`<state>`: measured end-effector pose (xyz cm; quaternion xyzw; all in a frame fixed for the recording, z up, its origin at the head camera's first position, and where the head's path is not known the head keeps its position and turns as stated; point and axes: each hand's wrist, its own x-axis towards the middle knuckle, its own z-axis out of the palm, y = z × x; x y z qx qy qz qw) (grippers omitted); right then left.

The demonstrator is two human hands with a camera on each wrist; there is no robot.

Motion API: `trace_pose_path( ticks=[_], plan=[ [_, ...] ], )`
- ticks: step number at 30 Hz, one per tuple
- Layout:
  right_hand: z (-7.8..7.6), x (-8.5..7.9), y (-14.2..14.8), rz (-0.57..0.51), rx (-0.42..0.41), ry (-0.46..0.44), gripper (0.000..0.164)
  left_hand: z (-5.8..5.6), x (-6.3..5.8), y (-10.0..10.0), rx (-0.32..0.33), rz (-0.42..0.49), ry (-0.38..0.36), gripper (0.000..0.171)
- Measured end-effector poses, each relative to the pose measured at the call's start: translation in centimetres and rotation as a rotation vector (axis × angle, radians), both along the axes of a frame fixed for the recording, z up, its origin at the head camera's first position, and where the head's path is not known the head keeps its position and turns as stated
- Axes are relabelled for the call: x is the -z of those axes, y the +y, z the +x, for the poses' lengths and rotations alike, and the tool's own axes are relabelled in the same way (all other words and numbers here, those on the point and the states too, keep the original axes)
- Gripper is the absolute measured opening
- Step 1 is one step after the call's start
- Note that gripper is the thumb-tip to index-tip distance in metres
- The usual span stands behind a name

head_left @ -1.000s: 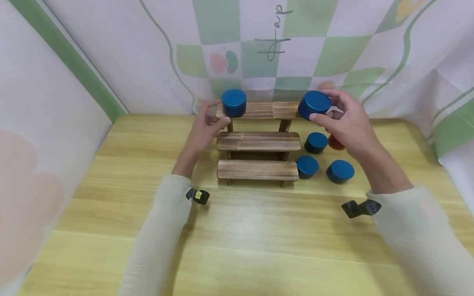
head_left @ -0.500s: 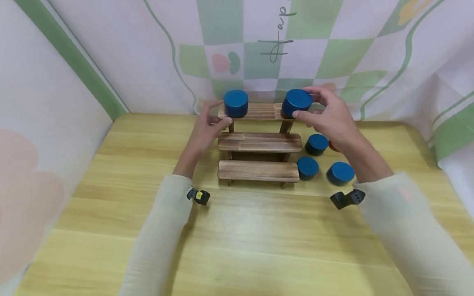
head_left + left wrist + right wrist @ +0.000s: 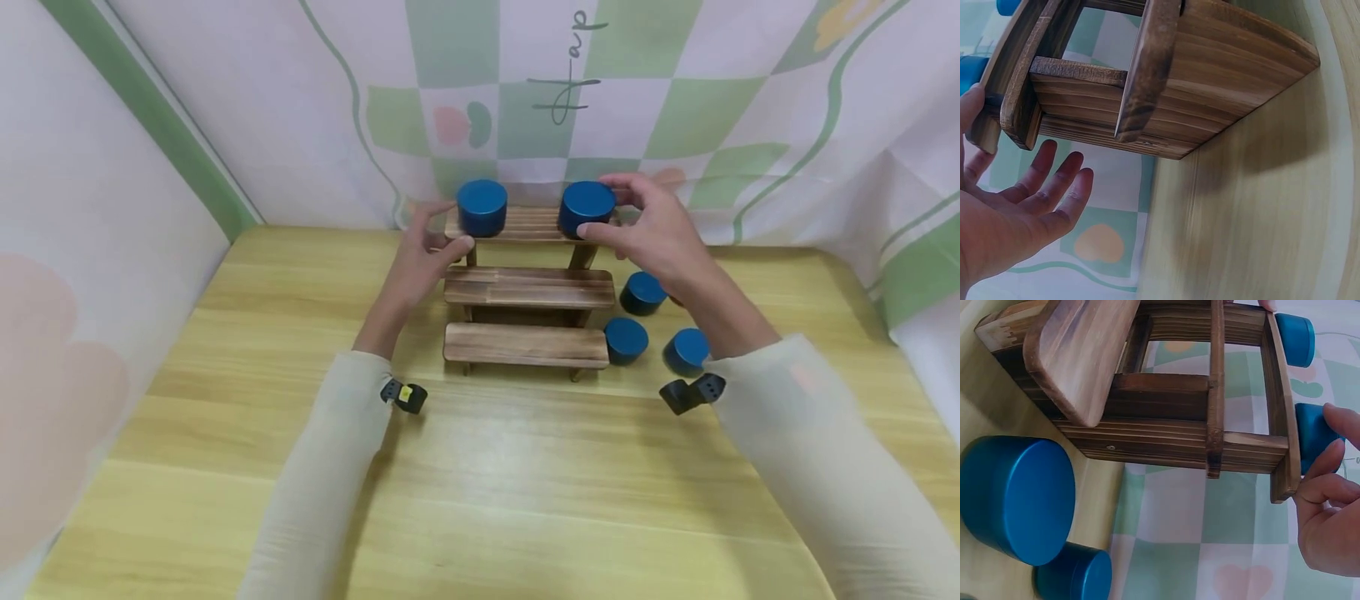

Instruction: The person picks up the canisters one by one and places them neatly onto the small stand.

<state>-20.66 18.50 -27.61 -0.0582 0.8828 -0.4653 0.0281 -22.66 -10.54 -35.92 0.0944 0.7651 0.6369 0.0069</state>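
Note:
A three-step wooden display stand [image 3: 528, 287] stands at the back of the table. Near the left end of its top step sits a blue round tin [image 3: 482, 208]. My left hand [image 3: 422, 265] holds the left end of that step between thumb and forefinger, close beside this tin; in the left wrist view its other fingers [image 3: 1063, 187] spread loosely. Toward the right end, a second blue round tin [image 3: 587, 210] rests on the top step, upright. My right hand [image 3: 651, 227] grips it from the right, the thumb in front and fingers behind.
Several blue tins stand on the wooden table [image 3: 480, 500] right of the stand: one tin [image 3: 642, 293] behind, another tin [image 3: 626, 341] beside the lowest step, a third tin [image 3: 686, 352] near my right wrist. A patterned cloth [image 3: 525, 117] hangs close behind the stand.
My right hand has carried its blue tin leftward, from the right end of the top step to a place farther in on it. The left hand has stayed put.

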Motion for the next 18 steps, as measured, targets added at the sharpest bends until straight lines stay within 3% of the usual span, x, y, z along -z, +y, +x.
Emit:
trace_pose_path(
  ticks=[13,18],
  plan=[
    [0.6,0.2,0.5,-0.024,0.009,-0.012,0.079,0.2,0.1,0.3,-0.032,-0.006,0.033,0.056],
    [1.4,0.2,1.9,-0.107,0.022,0.006,0.074,0.2,0.0,0.6,-0.052,-0.008,0.059,0.056]
  ],
)
